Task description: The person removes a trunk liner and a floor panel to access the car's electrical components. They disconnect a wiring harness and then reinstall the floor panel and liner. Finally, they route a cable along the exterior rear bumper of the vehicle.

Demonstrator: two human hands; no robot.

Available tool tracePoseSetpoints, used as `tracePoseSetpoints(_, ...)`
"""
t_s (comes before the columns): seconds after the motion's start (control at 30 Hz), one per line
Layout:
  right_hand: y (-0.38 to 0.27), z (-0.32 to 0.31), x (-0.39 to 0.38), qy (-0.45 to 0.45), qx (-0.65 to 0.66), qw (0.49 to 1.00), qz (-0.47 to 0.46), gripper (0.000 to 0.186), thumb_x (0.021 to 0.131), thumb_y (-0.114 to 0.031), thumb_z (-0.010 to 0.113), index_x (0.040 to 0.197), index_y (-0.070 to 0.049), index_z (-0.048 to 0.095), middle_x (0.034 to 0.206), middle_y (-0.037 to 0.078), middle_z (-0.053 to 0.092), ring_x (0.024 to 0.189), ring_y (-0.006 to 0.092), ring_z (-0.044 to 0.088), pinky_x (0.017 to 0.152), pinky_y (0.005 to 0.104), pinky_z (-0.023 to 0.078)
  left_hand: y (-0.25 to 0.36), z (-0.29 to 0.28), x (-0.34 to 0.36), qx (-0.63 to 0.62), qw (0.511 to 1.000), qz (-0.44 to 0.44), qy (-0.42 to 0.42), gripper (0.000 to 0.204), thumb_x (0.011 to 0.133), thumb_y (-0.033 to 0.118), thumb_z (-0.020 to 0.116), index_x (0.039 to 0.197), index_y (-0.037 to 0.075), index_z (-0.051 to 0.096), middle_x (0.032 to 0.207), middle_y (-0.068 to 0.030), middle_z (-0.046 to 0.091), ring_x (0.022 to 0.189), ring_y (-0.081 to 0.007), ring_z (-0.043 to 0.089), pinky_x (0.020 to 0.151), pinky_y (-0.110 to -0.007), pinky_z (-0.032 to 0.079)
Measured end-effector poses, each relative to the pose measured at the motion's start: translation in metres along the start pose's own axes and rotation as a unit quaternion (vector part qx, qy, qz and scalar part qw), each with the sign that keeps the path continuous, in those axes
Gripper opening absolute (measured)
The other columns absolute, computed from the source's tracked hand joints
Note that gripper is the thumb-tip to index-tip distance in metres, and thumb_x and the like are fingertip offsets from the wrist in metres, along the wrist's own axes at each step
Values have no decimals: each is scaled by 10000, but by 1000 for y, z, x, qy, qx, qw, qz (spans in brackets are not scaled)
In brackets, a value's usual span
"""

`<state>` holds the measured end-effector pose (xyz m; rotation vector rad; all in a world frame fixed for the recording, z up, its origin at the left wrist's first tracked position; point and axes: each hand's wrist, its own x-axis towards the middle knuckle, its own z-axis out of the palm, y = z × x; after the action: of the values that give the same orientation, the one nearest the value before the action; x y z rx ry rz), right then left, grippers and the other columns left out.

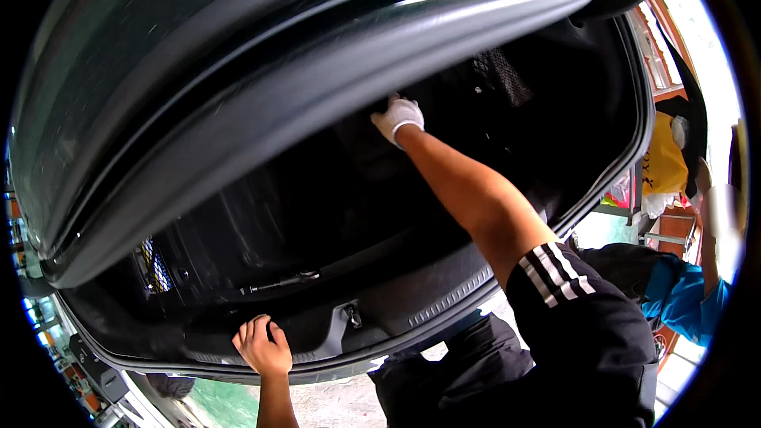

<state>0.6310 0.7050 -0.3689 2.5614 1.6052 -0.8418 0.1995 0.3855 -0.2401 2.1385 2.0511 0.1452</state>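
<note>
An open car boot [396, 325] with dark lining lies before me, its raised lid [261, 119] overhead. My left hand [263, 346] is bare and rests on the boot's near sill trim, fingers laid over it and thumb apart, holding nothing. Deep inside, my right hand [399, 119] wears a white glove and reaches toward the dark back wall under the lid's edge. Its fingertips fade into shadow, so whatever they touch is hidden. A thin metal hand tool [281, 281], perhaps a ratchet, lies on the boot floor beyond my left hand.
Netting [157, 265] shows at the boot's left side, and a mesh pocket [503, 75] at its far right. The latch [353, 315] sits mid-sill. A person in a blue top [690, 301] is close on the right, near a yellow bag [664, 157].
</note>
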Motion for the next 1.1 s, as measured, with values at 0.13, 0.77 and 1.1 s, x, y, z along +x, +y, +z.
tracePoseSetpoints(0.13,-46,30,-13,49,54,994,80,841,872,-464,724,1538,-46,425,1499,167,548,1387,345,505,1135,403,438,-1,-4,1,25,1000,-4,-13,158,863,128,631,1000,68,683,1026,-77,718,1005,-297,635,977,-423,409)
tracePoseSetpoints(0.77,-33,1,-59,-14,292,946,-143,760,806,-277,748,1497,-123,472,1335,280,560,1264,406,551,1052,453,492,5,10,4,39,994,-18,-97,234,897,205,547,1035,69,678,1096,-81,707,1081,-317,610,977,-471,401)
tracePoseSetpoints(1.1,-99,56,-111,97,88,983,-132,681,917,-182,584,1530,35,380,1452,206,493,1174,312,563,916,403,504,29,7,17,34,993,-8,-112,254,898,215,522,1037,64,672,1102,-91,706,1080,-320,604,979,-462,394)
